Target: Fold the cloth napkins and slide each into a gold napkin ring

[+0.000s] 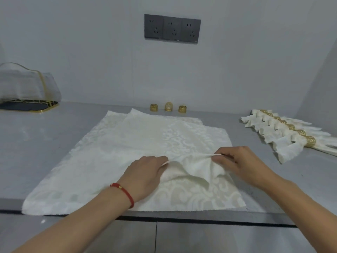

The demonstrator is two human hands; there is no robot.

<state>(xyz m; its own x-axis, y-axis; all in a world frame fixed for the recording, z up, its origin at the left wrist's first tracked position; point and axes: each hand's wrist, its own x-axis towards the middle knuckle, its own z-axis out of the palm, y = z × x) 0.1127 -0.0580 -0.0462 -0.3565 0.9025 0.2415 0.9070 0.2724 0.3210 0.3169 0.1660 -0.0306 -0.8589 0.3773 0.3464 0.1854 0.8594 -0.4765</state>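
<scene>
A stack of cream patterned cloth napkins (113,154) lies spread flat on the grey counter (27,143). My left hand (145,174) and my right hand (240,163) each pinch a raised ridge of the top napkin (191,167) near its front middle, so the cloth bunches up between them. Three loose gold napkin rings (168,107) stand in a row at the back by the wall. At the right, several folded napkins in gold rings (284,132) lie side by side.
A clear cover with gold trim (27,84) sits over folded cloth on a dark tray at the far left. A dark socket panel (172,29) is on the wall. The counter's front edge (182,219) runs just below the napkins.
</scene>
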